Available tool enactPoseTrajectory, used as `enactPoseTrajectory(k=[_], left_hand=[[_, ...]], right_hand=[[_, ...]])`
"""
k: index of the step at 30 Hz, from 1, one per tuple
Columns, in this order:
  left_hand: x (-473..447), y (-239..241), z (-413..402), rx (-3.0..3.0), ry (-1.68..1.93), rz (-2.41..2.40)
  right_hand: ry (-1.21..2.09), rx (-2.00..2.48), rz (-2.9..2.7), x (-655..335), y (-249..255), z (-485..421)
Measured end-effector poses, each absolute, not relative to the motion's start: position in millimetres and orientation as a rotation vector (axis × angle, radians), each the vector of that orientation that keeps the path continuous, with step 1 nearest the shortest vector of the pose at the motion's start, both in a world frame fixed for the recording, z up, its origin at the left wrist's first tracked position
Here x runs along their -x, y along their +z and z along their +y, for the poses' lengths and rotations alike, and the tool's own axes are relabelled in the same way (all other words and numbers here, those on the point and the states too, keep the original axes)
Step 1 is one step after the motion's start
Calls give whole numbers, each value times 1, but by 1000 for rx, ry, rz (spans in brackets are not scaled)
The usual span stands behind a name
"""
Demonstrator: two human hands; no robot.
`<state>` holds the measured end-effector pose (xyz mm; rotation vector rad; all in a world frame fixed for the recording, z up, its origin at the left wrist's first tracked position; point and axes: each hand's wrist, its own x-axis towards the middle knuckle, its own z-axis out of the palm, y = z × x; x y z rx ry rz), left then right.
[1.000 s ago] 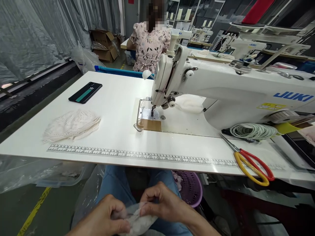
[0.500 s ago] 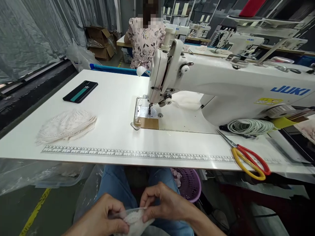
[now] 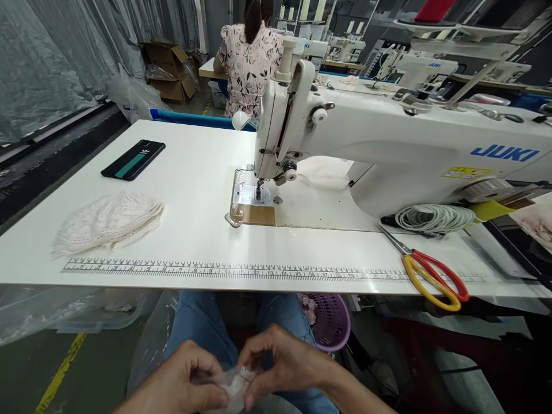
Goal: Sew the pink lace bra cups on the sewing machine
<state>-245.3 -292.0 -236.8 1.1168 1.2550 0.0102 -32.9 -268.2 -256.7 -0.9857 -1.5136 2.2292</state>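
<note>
Low in the view, over my lap in blue jeans, my left hand (image 3: pixel 183 379) and my right hand (image 3: pixel 287 365) both pinch a small piece of white lace fabric (image 3: pixel 235 386). The fingers of both hands are closed on it, below the front edge of the white sewing table (image 3: pixel 198 190). A pile of white lace pieces (image 3: pixel 107 221) lies on the table's left part. The white JUKI sewing machine (image 3: pixel 388 149) stands across the table's right half, its needle over the metal plate (image 3: pixel 248 198).
A black phone (image 3: pixel 133 159) lies at the table's far left. Red-and-yellow scissors (image 3: pixel 426 270) and a coil of white cord (image 3: pixel 433 217) sit at the right. A purple basket (image 3: pixel 330 322) is under the table. Another person in a floral top (image 3: pixel 250 57) sits at the table behind.
The view has drifted slightly up and right. My fingers have shifted on the lace piece, bunching it smaller between both hands.
</note>
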Motion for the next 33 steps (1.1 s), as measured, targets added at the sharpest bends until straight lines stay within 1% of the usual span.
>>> enactPoseTrajectory(k=[4,9,14,17,20,25,33], left_hand=[[249,-237,-292,-1170,-53,1326],[247,-231,-292,-1193,-31,1328],[244,-225,-292,-1261,-39,1357],[244,-224,-294,-1321,-51,1390],[245,-220,-294,-1307,-74,1416],[244,-219,-292,-1232,-98,1375],[240,-221,-292,-1265,-89,1374]], right_hand=[[2205,1013,-1577,36,-258,-268],[2235,959,-1553,34,-255,-264],[2068,1005,-1672,35,-257,-269],[2020,1007,-1680,38,-257,-273],[2055,945,-1608,39,-255,-273],[2281,960,-1447,34,-257,-271],[2168,949,-1567,34,-257,-271]])
